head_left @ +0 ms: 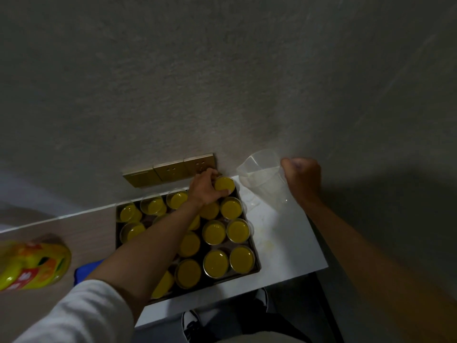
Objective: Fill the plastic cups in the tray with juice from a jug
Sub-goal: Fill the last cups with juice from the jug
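**Tray almost full, jug run dry**

Every plastic cup visible in the tray (pixel 257 264) shows yellow juice. The left hand (pixel 206 188) reaches to the tray's 1 o'clock corner, fingers curled round the far-corner cup (pixel 224 184) — also full. The right hand (pixel 303 179) is fisted on the handle of the clear jug (pixel 262 179), held off the tray's 2 o'clock side above the white counter (pixel 291 243); it looks empty. Pouring seems finished — though the left forearm hides a few cups. A juice bottle (pixel 32 264) lies at 9 o'clock.
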### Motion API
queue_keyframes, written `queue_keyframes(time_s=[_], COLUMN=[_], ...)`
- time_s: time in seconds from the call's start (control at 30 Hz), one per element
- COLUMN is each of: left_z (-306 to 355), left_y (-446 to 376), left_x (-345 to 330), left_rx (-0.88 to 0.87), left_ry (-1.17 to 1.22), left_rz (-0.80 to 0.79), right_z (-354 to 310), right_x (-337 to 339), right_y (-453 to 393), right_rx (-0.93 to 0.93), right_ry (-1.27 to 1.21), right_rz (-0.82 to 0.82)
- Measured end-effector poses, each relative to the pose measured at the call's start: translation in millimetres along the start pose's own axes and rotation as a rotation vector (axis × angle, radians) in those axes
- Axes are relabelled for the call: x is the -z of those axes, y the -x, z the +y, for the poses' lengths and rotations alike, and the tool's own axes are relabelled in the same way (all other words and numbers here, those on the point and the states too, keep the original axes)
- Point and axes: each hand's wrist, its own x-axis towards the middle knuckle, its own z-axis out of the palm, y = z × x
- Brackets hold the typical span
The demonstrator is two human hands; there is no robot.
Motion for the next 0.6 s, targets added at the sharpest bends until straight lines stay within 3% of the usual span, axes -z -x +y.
queue_keyframes(time_s=[0.17, 0.4, 0.6], left_z=[-1, 16, 27], left_y=[7, 27, 53], left_x=[5, 25, 40], left_rx=[-0.08, -0.281, -0.301], left_ry=[0.073, 0.068, 0.274], left_rz=[0.038, 0.08, 0.059], right_z=[-7, -31, -57], right_x=[-5, -9, -13], right_y=[7, 19, 37], right_rx=[-0.04, 0.044, 0.072], right_ry=[-0.095, -0.164, -0.193], right_rz=[-0.002, -0.043, -0.044])
